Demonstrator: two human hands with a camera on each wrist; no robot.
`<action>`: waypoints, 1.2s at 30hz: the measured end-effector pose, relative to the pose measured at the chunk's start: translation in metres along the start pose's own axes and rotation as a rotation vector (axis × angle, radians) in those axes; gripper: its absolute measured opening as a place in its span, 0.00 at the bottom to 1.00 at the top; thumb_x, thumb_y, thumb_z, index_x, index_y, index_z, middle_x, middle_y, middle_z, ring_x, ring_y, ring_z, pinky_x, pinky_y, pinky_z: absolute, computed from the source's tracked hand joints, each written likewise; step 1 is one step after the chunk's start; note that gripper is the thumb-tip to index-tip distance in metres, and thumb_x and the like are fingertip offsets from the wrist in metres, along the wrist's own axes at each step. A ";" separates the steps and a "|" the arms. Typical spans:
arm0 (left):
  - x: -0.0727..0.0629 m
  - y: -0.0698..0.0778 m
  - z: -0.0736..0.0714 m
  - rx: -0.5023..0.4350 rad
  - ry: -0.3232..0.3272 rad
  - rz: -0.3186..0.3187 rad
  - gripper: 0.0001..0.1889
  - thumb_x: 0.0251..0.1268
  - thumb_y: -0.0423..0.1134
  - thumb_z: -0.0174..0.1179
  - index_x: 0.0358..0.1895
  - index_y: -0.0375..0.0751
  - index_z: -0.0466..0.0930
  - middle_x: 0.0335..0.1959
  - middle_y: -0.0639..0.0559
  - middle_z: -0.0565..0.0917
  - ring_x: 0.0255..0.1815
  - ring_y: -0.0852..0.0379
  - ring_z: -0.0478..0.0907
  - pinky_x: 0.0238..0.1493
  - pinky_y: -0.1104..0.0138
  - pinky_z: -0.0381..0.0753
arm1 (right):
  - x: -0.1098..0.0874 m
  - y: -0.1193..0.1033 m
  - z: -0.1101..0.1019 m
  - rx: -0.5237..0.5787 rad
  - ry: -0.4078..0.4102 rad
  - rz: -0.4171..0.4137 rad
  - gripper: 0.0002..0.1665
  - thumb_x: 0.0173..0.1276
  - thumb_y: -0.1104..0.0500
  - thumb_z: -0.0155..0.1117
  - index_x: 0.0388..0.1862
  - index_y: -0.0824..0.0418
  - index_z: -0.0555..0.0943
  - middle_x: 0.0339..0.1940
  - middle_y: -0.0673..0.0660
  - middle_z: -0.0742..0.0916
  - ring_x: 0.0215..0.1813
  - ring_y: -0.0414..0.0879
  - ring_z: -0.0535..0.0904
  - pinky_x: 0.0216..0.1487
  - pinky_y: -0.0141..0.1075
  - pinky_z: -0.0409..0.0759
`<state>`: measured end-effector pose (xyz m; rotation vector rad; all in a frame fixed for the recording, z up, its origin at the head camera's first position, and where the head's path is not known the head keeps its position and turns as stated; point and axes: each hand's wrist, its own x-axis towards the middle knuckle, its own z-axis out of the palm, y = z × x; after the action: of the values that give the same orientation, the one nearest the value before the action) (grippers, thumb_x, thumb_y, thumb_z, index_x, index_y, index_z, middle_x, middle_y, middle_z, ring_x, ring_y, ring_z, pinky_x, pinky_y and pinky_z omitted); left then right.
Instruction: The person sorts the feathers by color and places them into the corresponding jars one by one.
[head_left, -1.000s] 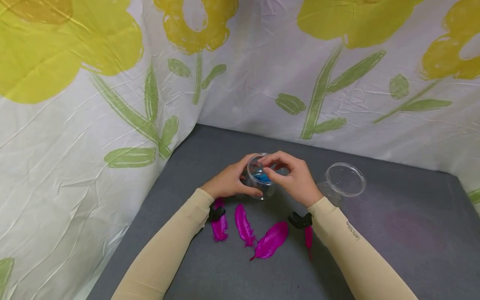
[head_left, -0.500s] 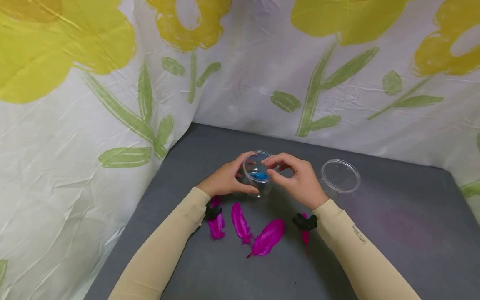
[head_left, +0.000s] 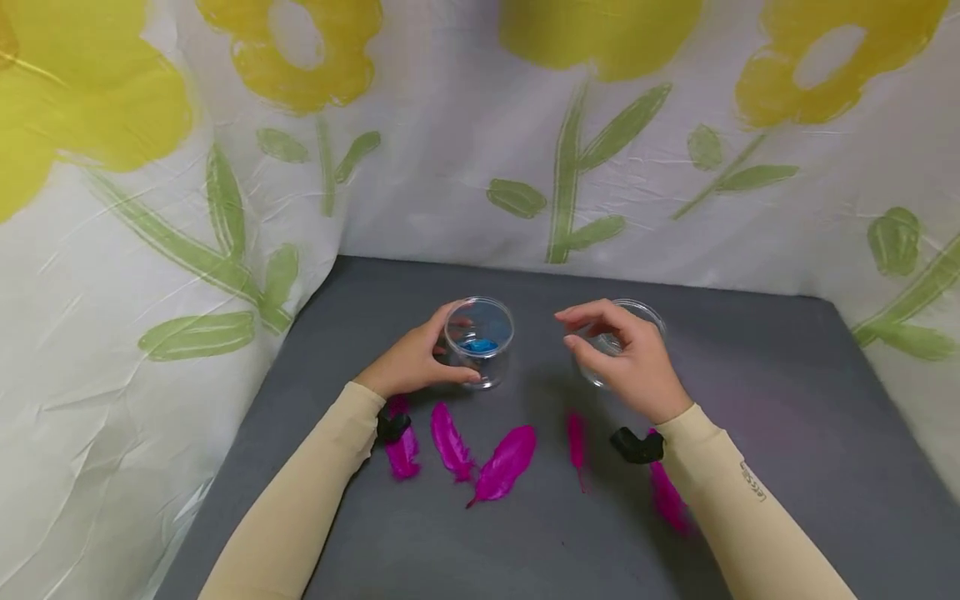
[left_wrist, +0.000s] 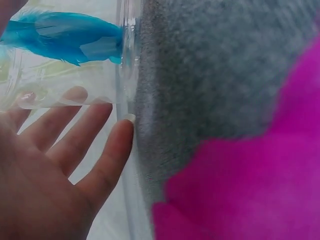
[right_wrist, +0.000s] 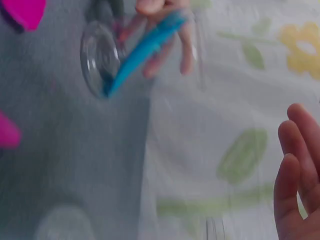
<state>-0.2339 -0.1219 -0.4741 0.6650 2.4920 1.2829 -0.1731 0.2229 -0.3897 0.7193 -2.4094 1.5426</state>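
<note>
- One clear round plastic jar [head_left: 495,365] stands upright on the grey table [head_left: 750,383], just below the middle of the head view, with a slender blue feather [head_left: 480,345] inside.
- The person's left hand [head_left: 411,360] has it from 9 o'clock, thumb on the near side and fingers curved round the wall.
- At 3 o'clock from that jar, the right hand [head_left: 636,358] holds nothing; its fingers are loosely bent, thumb and fingertips apart. A second clear plastic jar [head_left: 647,312] is partly hidden behind it; whether they touch cannot be told.
- Five magenta feathers [head_left: 506,462] lie from about 7 o'clock round to 4.
- The jar should be light, fairly stiff and smooth enough to slip: best held by the side wall, below the rim, with a gentle squeeze.
- The blue feather is probably almost weightless and soft, easily creased; its narrow end, seemingly down at the base, would take a light pinch best.
</note>
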 end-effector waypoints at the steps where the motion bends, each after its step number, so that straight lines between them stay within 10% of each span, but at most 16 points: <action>1: 0.000 0.002 0.000 0.004 -0.004 -0.002 0.59 0.57 0.65 0.80 0.85 0.75 0.47 0.80 0.60 0.73 0.79 0.53 0.74 0.74 0.47 0.81 | -0.005 0.002 -0.008 0.014 0.021 0.003 0.17 0.74 0.64 0.74 0.59 0.52 0.88 0.57 0.50 0.91 0.54 0.45 0.86 0.59 0.34 0.83; 6: 0.002 0.012 0.001 0.041 -0.021 -0.036 0.61 0.58 0.65 0.79 0.88 0.65 0.45 0.83 0.57 0.70 0.80 0.50 0.73 0.75 0.45 0.79 | -0.031 0.013 -0.049 0.064 0.147 0.048 0.17 0.75 0.66 0.72 0.60 0.60 0.86 0.59 0.58 0.90 0.58 0.48 0.86 0.59 0.33 0.84; 18: -0.049 0.032 -0.021 0.144 0.075 -0.176 0.68 0.56 0.65 0.81 0.90 0.58 0.39 0.88 0.53 0.62 0.84 0.45 0.68 0.79 0.42 0.73 | -0.047 0.053 -0.069 0.116 0.288 0.187 0.37 0.72 0.64 0.75 0.77 0.59 0.73 0.73 0.53 0.81 0.70 0.41 0.78 0.66 0.28 0.77; 30: -0.128 0.039 -0.015 0.413 0.217 -0.061 0.40 0.68 0.56 0.76 0.80 0.55 0.71 0.75 0.53 0.80 0.72 0.48 0.81 0.71 0.47 0.83 | -0.052 0.078 -0.070 0.000 0.129 0.387 0.68 0.64 0.49 0.85 0.91 0.41 0.48 0.89 0.52 0.65 0.89 0.52 0.59 0.87 0.59 0.58; 36: -0.141 0.046 0.003 0.663 0.135 0.111 0.29 0.65 0.43 0.79 0.70 0.51 0.84 0.70 0.52 0.85 0.71 0.49 0.83 0.69 0.50 0.85 | -0.059 0.081 -0.079 -0.049 0.120 0.390 0.71 0.63 0.48 0.86 0.92 0.44 0.46 0.90 0.51 0.63 0.90 0.54 0.58 0.88 0.62 0.55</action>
<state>-0.0986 -0.1681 -0.4357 0.8836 3.0403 0.5117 -0.1696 0.3380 -0.4436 0.1429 -2.5931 1.5949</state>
